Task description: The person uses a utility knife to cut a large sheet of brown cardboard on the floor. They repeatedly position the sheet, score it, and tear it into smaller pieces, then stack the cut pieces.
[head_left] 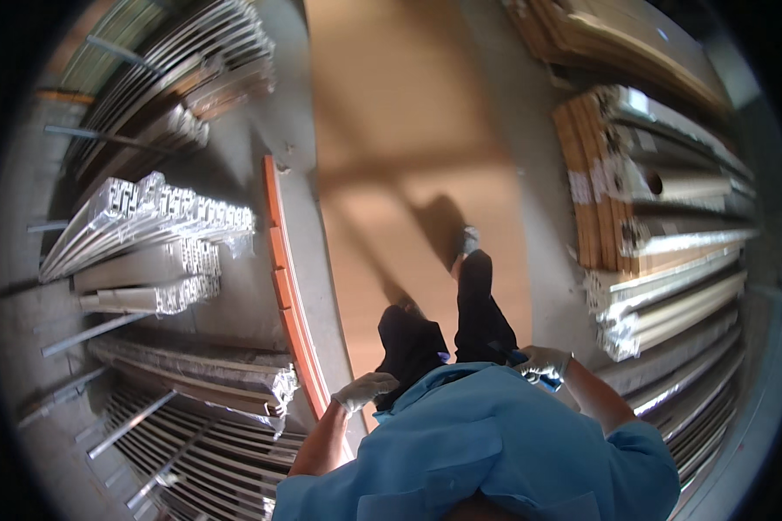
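The person, in a light blue fabric shirt (460, 408) and dark trousers (484, 300), is apparently stepping along a long, flat, tan strip of board-like covering (400, 95) on the grey floor (539, 234). The pale-gloved left hand (365, 392) is hanging beside the left thigh with its fingers loosely bent; no held thing is showing, but how far its grip is closing cannot be told. The pale-gloved right hand (547, 361) is resting by the right hip, where a small blue object (548, 382) is showing just beneath its fingers; whether the grip is holding or merely touching it is unclear. Long white profiles in clear wrap (169, 213) are lying at left, and brown cardboard-covered bundles (595, 191) are lying at right, both well apart from the hands. Judging progress, the person is probably between handling steps; no finished or remaining portion is showing.
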Demonstrator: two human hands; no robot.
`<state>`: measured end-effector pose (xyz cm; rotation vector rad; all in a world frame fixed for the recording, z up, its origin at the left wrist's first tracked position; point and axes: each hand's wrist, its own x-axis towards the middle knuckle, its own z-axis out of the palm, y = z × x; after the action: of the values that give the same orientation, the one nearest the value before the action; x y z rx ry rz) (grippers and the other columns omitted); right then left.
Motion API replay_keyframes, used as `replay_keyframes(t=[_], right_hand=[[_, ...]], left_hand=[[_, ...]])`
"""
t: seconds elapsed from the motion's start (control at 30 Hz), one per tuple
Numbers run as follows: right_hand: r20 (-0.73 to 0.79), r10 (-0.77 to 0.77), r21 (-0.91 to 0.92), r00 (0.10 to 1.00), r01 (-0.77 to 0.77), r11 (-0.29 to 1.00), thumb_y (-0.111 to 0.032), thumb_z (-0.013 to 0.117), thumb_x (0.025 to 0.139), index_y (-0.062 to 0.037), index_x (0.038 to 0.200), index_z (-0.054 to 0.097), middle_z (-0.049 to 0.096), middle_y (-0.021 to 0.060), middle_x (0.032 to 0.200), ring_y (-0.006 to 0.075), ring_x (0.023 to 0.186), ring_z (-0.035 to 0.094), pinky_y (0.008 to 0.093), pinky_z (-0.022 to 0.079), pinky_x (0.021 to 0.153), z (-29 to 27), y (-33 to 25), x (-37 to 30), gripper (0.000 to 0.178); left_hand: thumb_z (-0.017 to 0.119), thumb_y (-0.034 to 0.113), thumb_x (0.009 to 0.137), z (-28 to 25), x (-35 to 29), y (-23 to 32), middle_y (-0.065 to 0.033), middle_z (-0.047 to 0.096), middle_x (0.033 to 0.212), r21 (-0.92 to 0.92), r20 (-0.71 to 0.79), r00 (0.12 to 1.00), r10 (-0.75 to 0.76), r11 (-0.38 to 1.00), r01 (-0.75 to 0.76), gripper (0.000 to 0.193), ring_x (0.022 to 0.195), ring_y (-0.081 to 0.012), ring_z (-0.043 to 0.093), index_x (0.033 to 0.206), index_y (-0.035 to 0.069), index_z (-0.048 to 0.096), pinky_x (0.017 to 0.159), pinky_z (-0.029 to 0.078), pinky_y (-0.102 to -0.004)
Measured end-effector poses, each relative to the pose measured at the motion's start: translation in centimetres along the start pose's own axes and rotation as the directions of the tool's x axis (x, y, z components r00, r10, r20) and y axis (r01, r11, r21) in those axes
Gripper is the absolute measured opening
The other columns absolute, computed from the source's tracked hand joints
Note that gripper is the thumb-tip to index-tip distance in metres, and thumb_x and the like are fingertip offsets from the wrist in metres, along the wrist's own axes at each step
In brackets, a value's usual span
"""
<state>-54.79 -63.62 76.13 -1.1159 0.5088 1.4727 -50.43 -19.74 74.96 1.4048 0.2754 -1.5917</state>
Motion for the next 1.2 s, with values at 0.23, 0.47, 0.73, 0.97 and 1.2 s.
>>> replay_keyframes(t=[0.23, 0.47, 0.73, 0.97, 1.2], right_hand=[[0.099, 0.19, -0.034, 0.977, -0.188, 0.982, -0.038, 0.066, 0.088, -0.0058, 0.103, 0.063, 0.055, -0.0017, 0.065, 0.0075, 0.052, 0.051, 0.0237, 0.041, 0.048, -11.1, -10.3, 4.0, 0.036], [-0.003, 0.343, -0.176, 0.939, -0.338, 0.925, -0.043, 0.061, 0.091, -0.003, 0.109, 0.061, 0.068, 0.0062, 0.083, 0.0091, 0.059, 0.054, 0.0247, 0.044, 0.054, -16.0, -22.3, 8.8, 0.044], [-0.628, 0.006, -0.206, 0.778, -0.174, 0.963, -0.033, 0.062, 0.091, -0.0072, 0.096, 0.059, 0.061, 0.0048, 0.068, 0.0086, 0.04, 0.045, 0.0261, 0.035, 0.035, -28.7, -36.6, 33.2, 0.027], [-0.946, -0.224, -0.154, 0.235, 0.284, 0.947, -0.023, 0.065, 0.088, -0.0044, 0.089, 0.059, 0.06, 0.0033, 0.069, 0.0101, 0.053, 0.053, 0.0266, 0.043, 0.047, -53.9, -31.2, 39.4, 0.02], [-0.998, -0.051, -0.054, 0.032, -0.106, 0.993, -0.03, 0.067, 0.084, -0.0007, 0.093, 0.066, 0.065, 0.0095, 0.076, 0.0184, 0.061, 0.061, 0.0302, 0.048, 0.055, -74.8, -20.0, 37.8, 0.031]], left_hand=[[0.065, 0.046, 0.087, -3.5, 7.8, 3.0, -0.0103, 0.067, 0.091, -0.313, 0.162, 0.968, -0.191, 0.921, 0.234, 0.05, 0.078, -0.0212, 0.063, 0.106, -0.001, 0.066, 0.07, 0.053, -0.0357], [0.069, 0.022, 0.084, -13.8, 14.5, 0.3, -0.0076, 0.07, 0.09, -0.393, 0.102, 0.974, -0.201, 0.892, 0.225, 0.02, 0.077, -0.018, 0.065, 0.096, 0.006, 0.071, 0.069, 0.053, -0.0341], [0.07, 0.025, 0.084, -39.6, 39.4, -2.2, -0.0037, 0.067, 0.091, -0.03, -0.884, 0.467, -0.009, 0.999, -0.037, 0.026, 0.087, -0.0147, 0.061, 0.104, 0.01, 0.064, 0.08, 0.048, -0.0316], [0.073, 0.025, 0.084, -60.0, 54.0, 0.0, -0.0134, 0.052, 0.127, -0.077, -0.907, 0.415, 0.069, 0.943, -0.324, 0.066, 0.107, -0.0223, 0.053, 0.137, 0.002, 0.042, 0.093, 0.044, -0.0345], [0.064, 0.038, 0.088, -65.6, 59.7, 0.2, -0.0154, 0.033, 0.149, -0.102, -0.923, 0.384, -0.023, 0.977, -0.187, 0.074, 0.136, -0.0314, 0.034, 0.145, 0.003, 0.032, 0.112, 0.026, -0.0454]])
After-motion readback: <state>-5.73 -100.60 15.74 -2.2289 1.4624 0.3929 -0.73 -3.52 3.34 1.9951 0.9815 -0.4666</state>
